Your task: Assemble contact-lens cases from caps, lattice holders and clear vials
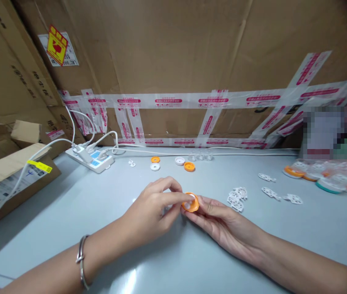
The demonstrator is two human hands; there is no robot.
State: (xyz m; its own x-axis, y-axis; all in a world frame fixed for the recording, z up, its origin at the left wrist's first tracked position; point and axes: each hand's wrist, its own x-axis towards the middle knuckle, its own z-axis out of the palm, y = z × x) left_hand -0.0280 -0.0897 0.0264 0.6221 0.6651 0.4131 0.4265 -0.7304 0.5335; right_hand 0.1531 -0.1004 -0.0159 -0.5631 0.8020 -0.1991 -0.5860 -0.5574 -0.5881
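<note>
An orange round cap point(195, 206), shallow with a wavy rim, is held tilted above the grey table. My right hand point(227, 226) grips its right side between thumb and fingers. My left hand point(153, 206) is at the cap's other side, its index fingertip pressed inside and its thumb close to the left edge. Something whitish shows inside the cap, partly hidden by that finger. Behind my hands lie an orange ring point(155, 159), a white ring point(155, 167), a white round cap point(180, 161) and another orange cap point(189, 166).
Several clear round pieces point(200, 155) stand at the back. White perforated pieces point(237, 199) lie to the right, near bagged round parts point(329, 175). A power strip point(92, 159) with cables and an open carton point(16, 179) are left. A large taped cardboard box point(173, 49) walls the back.
</note>
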